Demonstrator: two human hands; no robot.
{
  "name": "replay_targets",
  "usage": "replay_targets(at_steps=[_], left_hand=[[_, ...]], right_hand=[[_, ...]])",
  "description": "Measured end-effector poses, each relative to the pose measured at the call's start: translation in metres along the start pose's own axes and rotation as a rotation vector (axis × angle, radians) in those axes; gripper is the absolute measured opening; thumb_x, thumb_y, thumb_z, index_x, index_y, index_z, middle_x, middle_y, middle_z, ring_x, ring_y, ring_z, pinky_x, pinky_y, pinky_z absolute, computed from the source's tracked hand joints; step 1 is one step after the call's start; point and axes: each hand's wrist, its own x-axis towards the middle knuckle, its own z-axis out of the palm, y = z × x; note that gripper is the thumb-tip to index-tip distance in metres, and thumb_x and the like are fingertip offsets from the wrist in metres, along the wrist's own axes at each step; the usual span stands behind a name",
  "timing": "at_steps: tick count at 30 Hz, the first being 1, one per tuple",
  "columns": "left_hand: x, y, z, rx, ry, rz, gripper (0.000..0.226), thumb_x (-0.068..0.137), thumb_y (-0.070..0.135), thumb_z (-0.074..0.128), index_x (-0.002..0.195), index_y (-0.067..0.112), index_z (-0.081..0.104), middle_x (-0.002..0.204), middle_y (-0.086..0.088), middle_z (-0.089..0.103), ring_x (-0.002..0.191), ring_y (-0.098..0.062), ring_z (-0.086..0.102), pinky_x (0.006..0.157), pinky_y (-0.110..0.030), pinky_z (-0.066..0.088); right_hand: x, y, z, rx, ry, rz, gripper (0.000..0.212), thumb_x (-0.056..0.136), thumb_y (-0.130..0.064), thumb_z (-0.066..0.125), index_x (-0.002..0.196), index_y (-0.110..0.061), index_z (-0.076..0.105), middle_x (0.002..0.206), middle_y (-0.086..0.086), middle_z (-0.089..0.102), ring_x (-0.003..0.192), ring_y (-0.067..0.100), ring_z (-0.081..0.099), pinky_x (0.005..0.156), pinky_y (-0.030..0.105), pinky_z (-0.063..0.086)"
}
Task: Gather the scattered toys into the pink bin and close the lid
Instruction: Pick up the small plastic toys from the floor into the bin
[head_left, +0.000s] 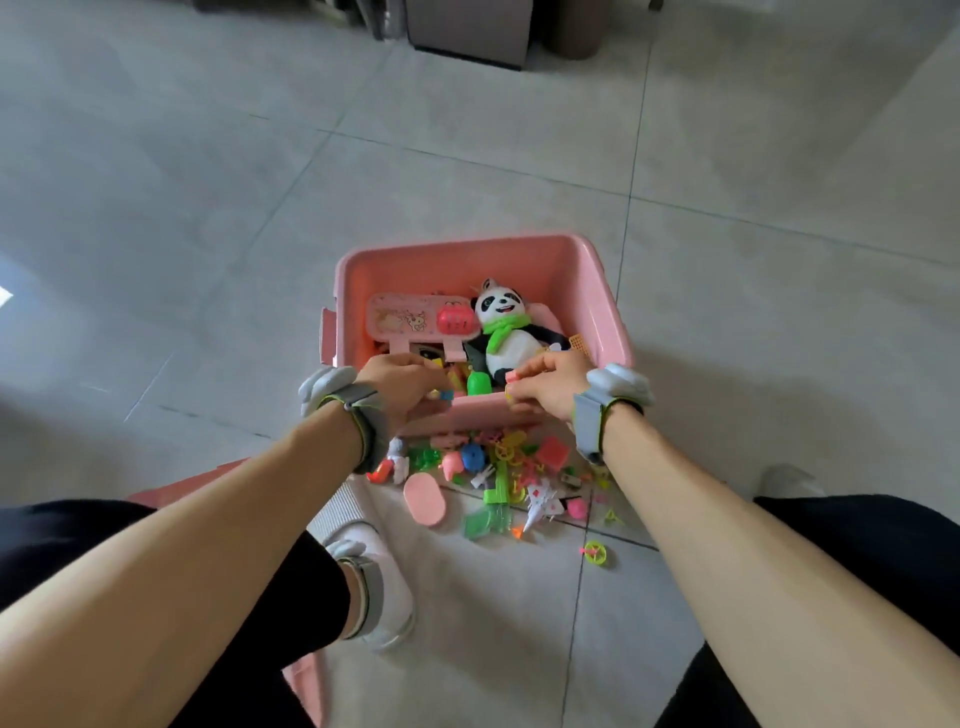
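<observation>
The pink bin (524, 254) stands open on the floor in front of me. Inside lie a panda toy (506, 322), a pink cartoon case (400, 317), a red toy basket (455, 319) and a green piece (478, 383). My left hand (402, 384) reaches over the bin's near rim with its fingers curled round small coloured pieces. Over the same rim, my right hand (550, 387) pinches small pink and yellow pieces. A heap of small plastic toys (498, 467) lies on the floor just before the bin, among them a pink oval (425, 501).
The pink lid (218, 475) lies on the floor under my left forearm, mostly hidden. My knees and a white shoe (379, 587) are at the bottom. A stray yellow wheel toy (597, 553) lies to the right. Furniture bases (467, 31) stand far back on the grey tiles.
</observation>
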Motion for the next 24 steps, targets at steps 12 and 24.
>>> replay_targets(at_steps=[12, 24], left_hand=[[0.089, 0.005, -0.005, -0.175, 0.202, -0.097, 0.01, 0.083, 0.005, 0.073, 0.086, 0.008, 0.063, 0.086, -0.012, 0.068, 0.071, -0.022, 0.069, 0.08, -0.034, 0.06], [0.081, 0.001, -0.015, -0.214, 0.225, -0.082, 0.007, 0.092, -0.002, 0.058, 0.093, 0.005, 0.06, 0.076, -0.012, 0.062, 0.062, -0.021, 0.06, 0.056, -0.028, 0.056]], right_hand=[[0.079, -0.019, 0.047, -0.106, 0.012, 0.051, 0.015, 0.08, 0.0, 0.07, 0.071, -0.011, 0.064, 0.077, 0.006, 0.067, 0.069, 0.02, 0.063, 0.061, 0.028, 0.057], [0.079, -0.013, 0.048, -0.004, -0.063, 0.067, 0.021, 0.084, 0.004, 0.066, 0.105, -0.001, 0.063, 0.094, 0.018, 0.068, 0.093, 0.033, 0.069, 0.082, 0.037, 0.059]])
